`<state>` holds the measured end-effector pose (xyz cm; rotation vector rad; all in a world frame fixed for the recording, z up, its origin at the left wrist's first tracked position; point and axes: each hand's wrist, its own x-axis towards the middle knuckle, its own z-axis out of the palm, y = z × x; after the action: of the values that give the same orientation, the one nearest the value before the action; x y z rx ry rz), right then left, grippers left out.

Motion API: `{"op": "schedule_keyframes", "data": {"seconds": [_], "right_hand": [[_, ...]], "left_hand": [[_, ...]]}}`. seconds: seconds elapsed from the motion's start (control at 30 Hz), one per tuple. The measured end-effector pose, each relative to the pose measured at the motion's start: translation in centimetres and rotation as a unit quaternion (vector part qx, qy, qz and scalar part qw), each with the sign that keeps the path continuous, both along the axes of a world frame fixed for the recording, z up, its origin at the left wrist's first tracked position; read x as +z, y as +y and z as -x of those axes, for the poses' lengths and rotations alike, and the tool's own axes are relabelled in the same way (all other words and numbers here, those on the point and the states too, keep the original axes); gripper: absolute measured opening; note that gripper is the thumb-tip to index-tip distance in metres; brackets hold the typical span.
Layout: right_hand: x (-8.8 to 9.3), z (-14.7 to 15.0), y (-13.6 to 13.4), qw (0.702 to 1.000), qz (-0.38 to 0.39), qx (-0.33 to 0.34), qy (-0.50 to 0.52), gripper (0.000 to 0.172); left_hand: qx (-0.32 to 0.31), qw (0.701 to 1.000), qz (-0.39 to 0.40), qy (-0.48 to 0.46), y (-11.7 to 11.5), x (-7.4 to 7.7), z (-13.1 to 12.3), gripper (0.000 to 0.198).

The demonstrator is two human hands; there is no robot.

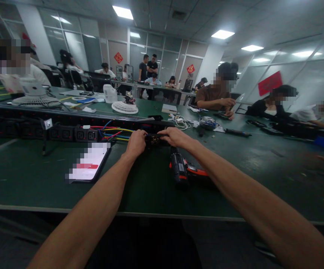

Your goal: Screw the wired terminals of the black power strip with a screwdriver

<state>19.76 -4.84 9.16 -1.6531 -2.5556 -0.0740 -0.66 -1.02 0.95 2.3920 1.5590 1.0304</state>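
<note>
My left hand (136, 142) and my right hand (175, 136) pinch a black block with brass-coloured contacts (153, 139) from its two ends. Colored wires (119, 130), in red, yellow and blue, run from the left toward this block; where they end is hidden by my left hand. They come out of a row of black power sockets (85, 135) lying along a long black metal channel (58, 112). Just below my right hand, a black and orange cordless drill (180, 170) lies on the green table, partly covered by my forearm.
A phone (90, 162) with a lit screen lies left of my left forearm. Beyond the channel are a white fan grille (125, 107), a white jug (110, 93), a white cable (181, 121) and a bundle of wires (208, 123). Other people sit working around the table.
</note>
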Motion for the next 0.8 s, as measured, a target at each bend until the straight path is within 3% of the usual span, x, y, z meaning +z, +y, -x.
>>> {"op": "schedule_keyframes", "data": {"seconds": [0.2,0.37,0.5,0.7,0.8], "right_hand": [[-0.1,-0.5,0.4,0.999,0.01,0.004,0.044,0.041],[-0.4,-1.2,1.2,0.994,0.058,-0.009,0.09,0.039],[-0.6,-1.5,1.8,0.993,0.051,-0.011,0.105,0.04],[-0.9,-1.4,1.3,0.993,0.042,-0.015,0.109,0.04],[-1.2,-1.4,1.0,0.994,0.049,-0.013,0.096,0.039]], "left_hand": [[0.033,0.999,-0.012,0.018,-0.2,0.2,-0.4,0.032],[0.005,1.0,-0.015,0.021,-0.5,0.5,0.0,0.031],[0.005,1.0,-0.008,0.013,-0.6,0.6,0.1,0.032],[0.052,0.995,-0.013,-0.081,-0.8,2.0,0.4,0.03],[0.044,0.99,-0.045,-0.125,-0.6,2.3,0.8,0.031]]}}
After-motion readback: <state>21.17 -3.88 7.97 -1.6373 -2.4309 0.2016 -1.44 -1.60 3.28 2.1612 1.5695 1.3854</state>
